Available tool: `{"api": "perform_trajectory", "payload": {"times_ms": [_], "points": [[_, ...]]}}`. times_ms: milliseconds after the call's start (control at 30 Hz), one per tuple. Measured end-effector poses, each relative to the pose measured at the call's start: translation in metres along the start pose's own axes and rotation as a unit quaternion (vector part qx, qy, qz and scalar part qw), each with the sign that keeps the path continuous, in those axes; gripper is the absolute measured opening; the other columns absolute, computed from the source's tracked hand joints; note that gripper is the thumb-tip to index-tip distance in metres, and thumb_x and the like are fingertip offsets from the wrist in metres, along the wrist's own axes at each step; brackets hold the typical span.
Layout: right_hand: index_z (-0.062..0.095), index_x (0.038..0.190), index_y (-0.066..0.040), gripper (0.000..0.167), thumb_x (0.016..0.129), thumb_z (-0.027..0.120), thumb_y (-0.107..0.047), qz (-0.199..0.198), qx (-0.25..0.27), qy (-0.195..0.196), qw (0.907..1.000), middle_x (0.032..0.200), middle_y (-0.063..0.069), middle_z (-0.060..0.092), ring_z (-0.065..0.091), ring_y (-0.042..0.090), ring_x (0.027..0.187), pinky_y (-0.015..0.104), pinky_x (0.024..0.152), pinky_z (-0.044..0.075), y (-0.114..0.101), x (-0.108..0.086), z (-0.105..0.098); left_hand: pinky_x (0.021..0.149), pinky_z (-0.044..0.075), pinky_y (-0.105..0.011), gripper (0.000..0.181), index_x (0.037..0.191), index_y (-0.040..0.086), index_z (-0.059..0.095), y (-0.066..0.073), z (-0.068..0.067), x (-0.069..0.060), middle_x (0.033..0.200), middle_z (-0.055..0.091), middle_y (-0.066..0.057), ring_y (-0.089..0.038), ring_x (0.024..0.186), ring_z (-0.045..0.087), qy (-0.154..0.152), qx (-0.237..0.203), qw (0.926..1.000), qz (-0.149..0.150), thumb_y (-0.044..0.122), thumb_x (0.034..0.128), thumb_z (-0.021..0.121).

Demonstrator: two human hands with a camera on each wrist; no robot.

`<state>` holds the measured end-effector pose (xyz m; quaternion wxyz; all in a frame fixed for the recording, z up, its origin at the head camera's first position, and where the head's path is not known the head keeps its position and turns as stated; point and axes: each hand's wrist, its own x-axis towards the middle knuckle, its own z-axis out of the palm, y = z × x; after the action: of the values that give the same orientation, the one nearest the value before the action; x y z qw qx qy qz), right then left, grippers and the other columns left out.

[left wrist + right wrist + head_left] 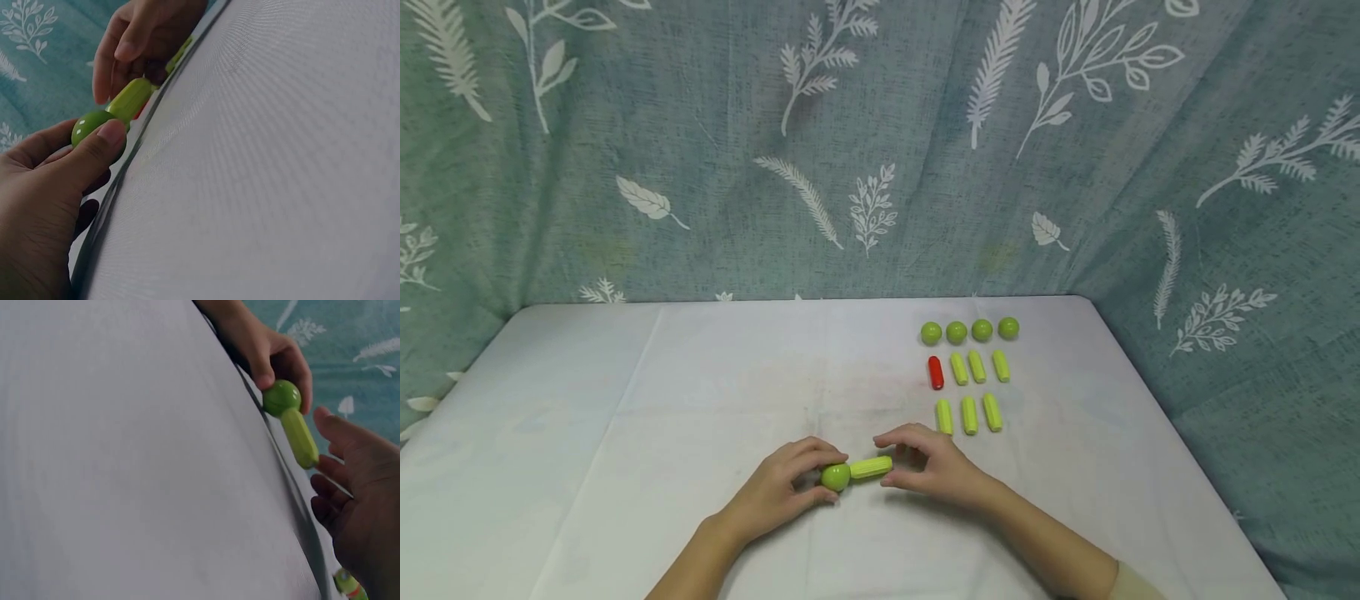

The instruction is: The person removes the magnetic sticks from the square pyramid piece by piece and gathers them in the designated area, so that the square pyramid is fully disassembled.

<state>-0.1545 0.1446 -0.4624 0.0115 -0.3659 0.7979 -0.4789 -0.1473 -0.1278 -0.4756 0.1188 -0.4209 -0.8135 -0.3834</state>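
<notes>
Between thumb and fingers, my left hand pinches a shiny green ball low over the white cloth. A yellow-green ribbed stick meets the ball's right side, end to end; in the left wrist view the stick looks joined to the ball. My right hand is at the stick's free end, thumb and fingers spread apart and gripping nothing. In the right wrist view a fingertip of the right hand lies close to that end; whether it touches, I cannot tell.
Several green balls line up at the back right of the white-covered table. Below them are a red stick and three yellow-green sticks, then three more sticks. A leaf-patterned curtain hangs behind.
</notes>
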Motion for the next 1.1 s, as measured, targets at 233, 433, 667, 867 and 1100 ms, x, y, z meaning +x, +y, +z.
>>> {"api": "perform_trajectory", "payload": {"times_ms": [233,433,667,867,1100], "points": [[0.069,0.108,-0.011,0.033,0.079,0.076,-0.025,-0.044,-0.057,-0.011,0.9974,0.099,-0.005,0.069,0.052,0.006,0.085,0.017,0.069,0.044,-0.002,0.01,0.014,0.086,0.049,-0.024,0.048,0.116,0.01,0.063,0.0,0.003,0.0,0.11,0.061,0.005,-0.011,0.098,0.059,0.007,-0.014,0.9994,0.032,0.02,0.0717,0.08],[0.073,0.102,-0.016,0.026,0.079,0.076,-0.028,-0.028,-0.092,-0.018,0.9952,0.09,-0.01,0.07,0.042,0.001,0.075,0.012,0.061,0.037,-0.006,0.011,0.017,0.087,0.048,-0.024,0.047,0.117,0.012,0.062,0.0,0.004,0.001,0.111,0.06,0.005,-0.01,0.099,0.058,-0.002,-0.014,0.9994,0.033,0.02,0.0735,0.079],[0.073,0.101,-0.019,0.024,0.081,0.073,-0.033,0.005,-0.107,-0.031,0.9937,0.089,-0.012,0.07,0.039,0.0,0.072,0.012,0.059,0.035,-0.012,0.011,0.014,0.084,0.048,-0.025,0.045,0.117,0.012,0.061,0.0,0.004,0.001,0.11,0.06,0.006,-0.009,0.097,0.058,-0.013,-0.02,0.9994,0.026,0.02,0.0757,0.078],[0.073,0.102,-0.019,0.024,0.082,0.072,-0.032,0.011,-0.096,-0.042,0.9944,0.09,-0.011,0.07,0.042,-0.001,0.072,0.012,0.059,0.037,-0.013,0.01,0.013,0.084,0.048,-0.026,0.044,0.119,0.014,0.06,0.0,0.004,0.0,0.112,0.06,0.007,-0.008,0.098,0.056,-0.024,-0.031,0.9991,0.014,0.021,0.0779,0.076],[0.072,0.101,-0.015,0.021,0.082,0.074,-0.024,0.089,0.002,-0.015,0.996,0.092,-0.005,0.069,0.05,0.002,0.076,0.016,0.065,0.045,-0.012,0.003,0.002,0.092,0.044,-0.017,0.043,0.117,0.012,0.059,-0.004,0.0,-0.001,0.113,0.059,0.007,-0.007,0.101,0.056,0.0,-0.089,0.9949,-0.048,0.016,0.0779,0.076]]}}
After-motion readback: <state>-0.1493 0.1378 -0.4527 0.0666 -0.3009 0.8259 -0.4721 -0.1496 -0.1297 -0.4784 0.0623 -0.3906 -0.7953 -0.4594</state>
